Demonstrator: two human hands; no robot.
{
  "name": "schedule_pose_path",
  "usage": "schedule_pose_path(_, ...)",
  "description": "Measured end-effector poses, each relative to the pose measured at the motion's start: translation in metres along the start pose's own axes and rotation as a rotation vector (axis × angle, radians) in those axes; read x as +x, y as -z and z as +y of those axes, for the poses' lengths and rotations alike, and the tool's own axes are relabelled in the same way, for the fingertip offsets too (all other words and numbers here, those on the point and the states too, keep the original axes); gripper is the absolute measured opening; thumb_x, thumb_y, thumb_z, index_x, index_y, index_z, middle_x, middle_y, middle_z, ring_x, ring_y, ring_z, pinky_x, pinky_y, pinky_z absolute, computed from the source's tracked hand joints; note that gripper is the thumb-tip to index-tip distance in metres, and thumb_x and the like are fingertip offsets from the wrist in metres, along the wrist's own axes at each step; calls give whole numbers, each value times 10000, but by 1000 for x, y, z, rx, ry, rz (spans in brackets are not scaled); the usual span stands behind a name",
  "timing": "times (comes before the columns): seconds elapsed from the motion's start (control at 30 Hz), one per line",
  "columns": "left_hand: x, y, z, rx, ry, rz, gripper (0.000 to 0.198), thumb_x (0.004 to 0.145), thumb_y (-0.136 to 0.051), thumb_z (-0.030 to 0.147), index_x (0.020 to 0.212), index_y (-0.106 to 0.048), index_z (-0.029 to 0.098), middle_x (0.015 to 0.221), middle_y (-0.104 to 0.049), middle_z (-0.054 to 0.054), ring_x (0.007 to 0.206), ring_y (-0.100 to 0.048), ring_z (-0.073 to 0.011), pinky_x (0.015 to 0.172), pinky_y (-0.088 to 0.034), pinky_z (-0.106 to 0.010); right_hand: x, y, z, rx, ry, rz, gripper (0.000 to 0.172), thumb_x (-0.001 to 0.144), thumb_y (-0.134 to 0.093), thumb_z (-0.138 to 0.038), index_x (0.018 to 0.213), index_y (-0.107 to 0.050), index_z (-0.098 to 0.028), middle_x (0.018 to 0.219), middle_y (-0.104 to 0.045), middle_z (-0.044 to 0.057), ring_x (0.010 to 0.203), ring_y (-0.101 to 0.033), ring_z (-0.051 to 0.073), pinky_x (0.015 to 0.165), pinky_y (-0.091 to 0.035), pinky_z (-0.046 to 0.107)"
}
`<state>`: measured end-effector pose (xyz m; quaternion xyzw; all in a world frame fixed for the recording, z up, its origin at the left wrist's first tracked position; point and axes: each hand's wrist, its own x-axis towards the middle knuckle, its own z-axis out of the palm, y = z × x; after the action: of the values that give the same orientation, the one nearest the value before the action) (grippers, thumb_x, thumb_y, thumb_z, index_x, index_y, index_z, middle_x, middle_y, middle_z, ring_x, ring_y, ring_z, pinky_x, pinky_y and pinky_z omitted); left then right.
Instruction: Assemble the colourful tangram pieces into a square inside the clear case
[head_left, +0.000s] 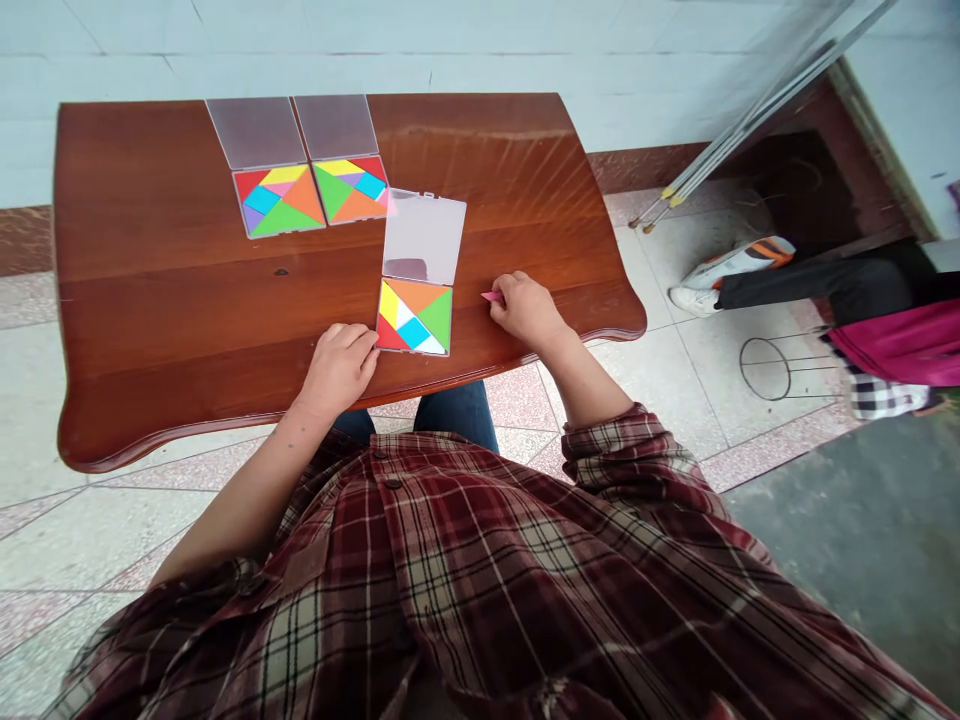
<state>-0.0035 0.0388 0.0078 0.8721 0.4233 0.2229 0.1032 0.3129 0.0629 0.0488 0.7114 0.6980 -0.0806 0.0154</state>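
One pink tangram piece [492, 297] pokes from the right hand [529, 310].

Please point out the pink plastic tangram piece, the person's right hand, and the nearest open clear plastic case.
Pink plastic tangram piece [491, 296]: head view, on its exposed tip.
Person's right hand [529, 310]: head view, on the back.
Open clear plastic case [424, 237]: head view, on its lid.

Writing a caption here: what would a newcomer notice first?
Three bright tangram sets in open clear cases catch the eye: two at the far side of the wooden table, one near its front edge. The right hand holds a pink piece beside it; the left hand rests at its other side.
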Motion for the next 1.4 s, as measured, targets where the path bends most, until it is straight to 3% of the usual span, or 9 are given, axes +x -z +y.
schedule_pose_path(0.2, 0, 0, 1, 16, -5, -8, 279, 984, -422, 253, 1022, -683, 166, 1063, -703, -117, 929, -602, -258, 879, -495, -432, 1, -1, -4, -33, -49, 18, 315, 977, -383, -268, 1097, -631, -114, 1143, -670, 209, 965, -630, 303, 811, -456, 390)
schedule_pose_path(0.43, -1, -1, 0, 13, -12, 2, 260, 977, -437, 242, 1026, -682, 170, 1067, -702, -112, 936, -601, -255, 877, -494, -430, 6, 1, 7, 31, -68, 10, 264, 925, -406, -169, 1046, -640, -158, 1020, -713, 158, 899, -636, 277, 791, -440, 370)
schedule_pose_path(0.63, 0, -2, 0, 38, -31, 37, 245, 971, -460, 247, 1017, -686, 165, 1035, -703, -107, 908, -594, -256, 840, -499, -420, 7, 0, 12, 161, -31, 85, 197, 928, -473, -233, 992, -652, -179, 953, -703, 122, 847, -608, 247, 784, -438, 361)
schedule_pose_path(0.8, 0, -2, 0, 13, -22, 24, 236, 962, -463, 239, 1023, -683, 177, 1046, -691, -105, 905, -586, -257, 844, -488, -431, 5, 2, -14, 461, 138, 151, 155, 908, -529, -273, 888, -659, -190, 863, -674, 52, 807, -563, 184, 775, -423, 328)
schedule_pose_path(1.0, 0, -4, -2, 11, -21, 17, 252, 969, -454, 256, 1024, -685, 169, 1029, -687, -115, 911, -581, -263, 846, -486, -438, 11, -13, -57, 709, 213, 27, 123, 859, -582, -277, 896, -651, -183, 785, -646, 10, 737, -533, 144, 709, -412, 288)
schedule_pose_path(1.13, 1, -5, -1, 10, -15, 23, 253, 968, -454, 247, 1020, -691, 177, 1021, -686, -110, 909, -583, -265, 837, -490, -442, 11, -15, -75, 654, 206, 2, 182, 852, -574, -236, 1009, -647, -178, 808, -659, 15, 754, -565, 153, 729, -424, 296)
schedule_pose_path(1.4, 1, -4, 1, 0, -21, 20, 271, 970, -441, 263, 1021, -691, 171, 1022, -682, -110, 911, -577, -264, 833, -490, -441, 6, -3, -100, 277, 267, -61, 478, 884, -496, -165, 1362, -505, -185, 991, -727, 79, 884, -649, 226, 799, -481, 352)
